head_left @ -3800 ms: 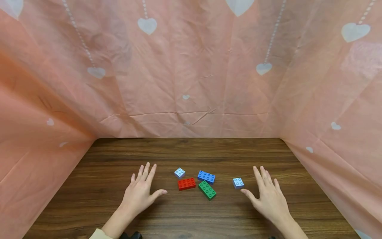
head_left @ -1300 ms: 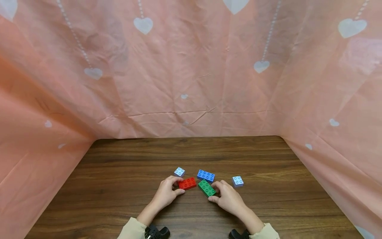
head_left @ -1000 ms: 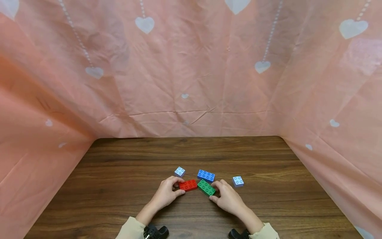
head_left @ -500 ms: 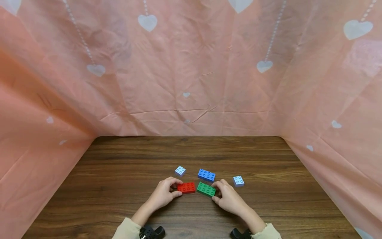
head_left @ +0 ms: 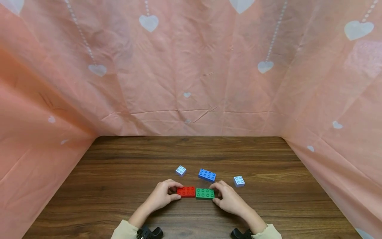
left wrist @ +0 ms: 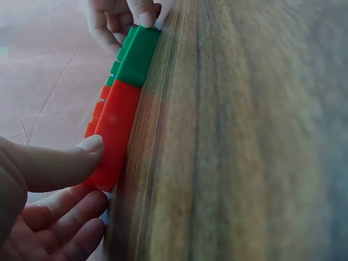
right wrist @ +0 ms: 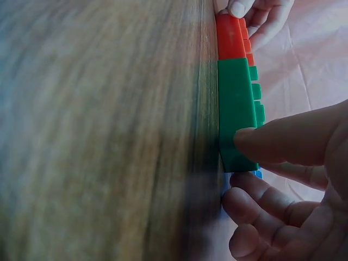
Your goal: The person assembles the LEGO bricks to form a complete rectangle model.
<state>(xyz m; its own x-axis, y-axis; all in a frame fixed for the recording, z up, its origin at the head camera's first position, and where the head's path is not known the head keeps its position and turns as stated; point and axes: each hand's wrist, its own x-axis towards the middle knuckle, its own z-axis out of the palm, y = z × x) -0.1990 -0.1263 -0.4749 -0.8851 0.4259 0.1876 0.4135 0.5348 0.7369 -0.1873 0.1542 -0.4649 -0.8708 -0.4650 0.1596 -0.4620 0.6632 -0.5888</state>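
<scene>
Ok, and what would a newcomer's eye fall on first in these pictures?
Probably the red brick and the green brick, set end to end on the dark wooden table, with the left hand pinching the red one and the right hand the green. Next, the pink curtain printed with hearts, behind and on both sides of the table. Farther back, a blue brick lies between two small pale bricks.

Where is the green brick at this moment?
In the head view, the green brick sits just right of the red brick, pinched by the right hand.
</scene>
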